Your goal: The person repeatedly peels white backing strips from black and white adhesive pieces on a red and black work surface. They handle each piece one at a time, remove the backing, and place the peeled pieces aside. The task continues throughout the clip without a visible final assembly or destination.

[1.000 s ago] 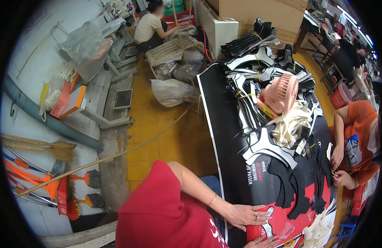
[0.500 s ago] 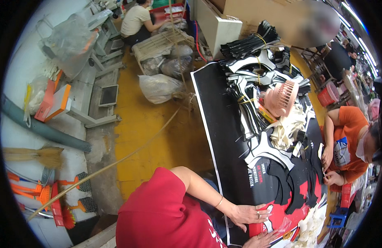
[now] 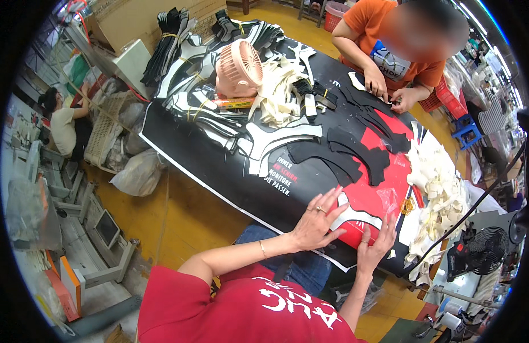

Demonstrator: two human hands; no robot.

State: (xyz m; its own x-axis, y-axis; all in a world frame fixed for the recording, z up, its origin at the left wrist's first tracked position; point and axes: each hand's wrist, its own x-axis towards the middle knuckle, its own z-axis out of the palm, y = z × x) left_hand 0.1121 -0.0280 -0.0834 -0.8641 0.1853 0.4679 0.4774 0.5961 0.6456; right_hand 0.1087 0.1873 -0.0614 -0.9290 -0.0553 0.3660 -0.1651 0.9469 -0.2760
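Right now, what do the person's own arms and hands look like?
The left arm has a short red sleeve and a thin gold-coloured bracelet at the wrist. The left hand and right hand are ungloved, each with a ring.

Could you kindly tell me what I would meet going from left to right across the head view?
Translucent plastic bag, pink fan, left hand, white black-edged piece, right hand, larger cream fabric heap, black round grille.

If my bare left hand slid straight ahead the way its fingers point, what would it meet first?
Your left hand would probably first meet the nearest curved black fabric piece; the exact depth is unclear.
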